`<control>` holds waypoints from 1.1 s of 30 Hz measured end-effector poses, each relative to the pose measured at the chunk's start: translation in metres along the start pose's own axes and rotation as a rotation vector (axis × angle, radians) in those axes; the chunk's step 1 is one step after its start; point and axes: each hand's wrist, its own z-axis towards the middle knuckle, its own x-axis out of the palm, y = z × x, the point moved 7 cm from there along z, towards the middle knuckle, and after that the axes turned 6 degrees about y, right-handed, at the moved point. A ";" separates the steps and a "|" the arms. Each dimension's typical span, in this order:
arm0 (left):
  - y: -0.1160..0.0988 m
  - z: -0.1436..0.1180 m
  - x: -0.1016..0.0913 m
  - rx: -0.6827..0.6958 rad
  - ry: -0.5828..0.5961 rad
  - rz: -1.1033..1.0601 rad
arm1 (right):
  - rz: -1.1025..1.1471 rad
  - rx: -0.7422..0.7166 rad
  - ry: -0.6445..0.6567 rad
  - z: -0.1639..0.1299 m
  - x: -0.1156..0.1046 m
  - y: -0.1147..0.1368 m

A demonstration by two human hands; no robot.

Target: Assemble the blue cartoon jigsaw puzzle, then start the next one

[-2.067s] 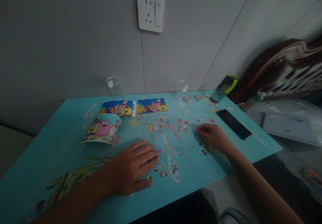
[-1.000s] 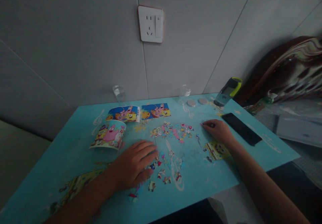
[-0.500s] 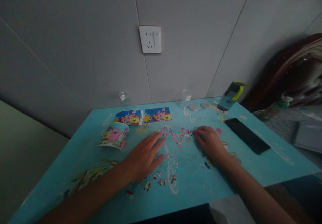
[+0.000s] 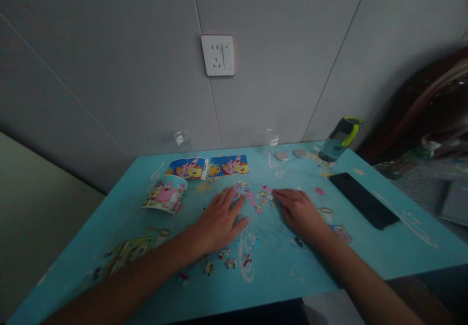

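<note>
Small jigsaw pieces [image 4: 259,199], many of them pink, lie in a loose heap between my two hands. On the heap's left edge rest the fingertips of my left hand [image 4: 221,220], its fingers stretched and its thumb apart. My right hand [image 4: 300,213] lies flat on the other side, palm down, with fingertips at the right edge of the heap. Neither hand grasps anything that I can see. Closer to me, more jigsaw pieces [image 4: 229,262] are scattered, some partly hidden by my left forearm.
Two blue cartoon picture cards [image 4: 229,165] and a curled picture sheet [image 4: 166,194] lie at the back left. Clear jars [image 4: 271,139] and round lids [image 4: 281,156] stand along the wall. A bottle [image 4: 338,140] and a dark phone [image 4: 361,199] are to the right on the blue table [image 4: 278,276].
My right hand has slid left against the heap, its fingers flatter. My left hand has shifted slightly right and forward, and the heap looks narrower. The view has shifted slightly.
</note>
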 end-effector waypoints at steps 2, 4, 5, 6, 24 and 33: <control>-0.001 0.001 0.000 -0.020 0.027 -0.004 | -0.013 -0.002 0.002 0.000 -0.001 0.001; -0.001 0.002 -0.002 -0.045 0.038 -0.008 | -0.023 -0.004 0.005 0.000 0.000 0.001; -0.002 0.003 -0.003 -0.059 0.040 -0.009 | -0.029 -0.007 0.007 0.000 0.001 0.001; -0.002 0.004 -0.004 -0.075 0.042 -0.010 | -0.034 -0.011 0.009 0.000 0.002 0.000; -0.017 0.020 -0.005 -0.123 0.059 -0.029 | -0.063 -0.149 0.036 -0.003 0.000 0.018; -0.027 0.012 -0.011 -0.103 0.046 -0.021 | -0.084 -0.161 0.054 -0.003 0.006 0.014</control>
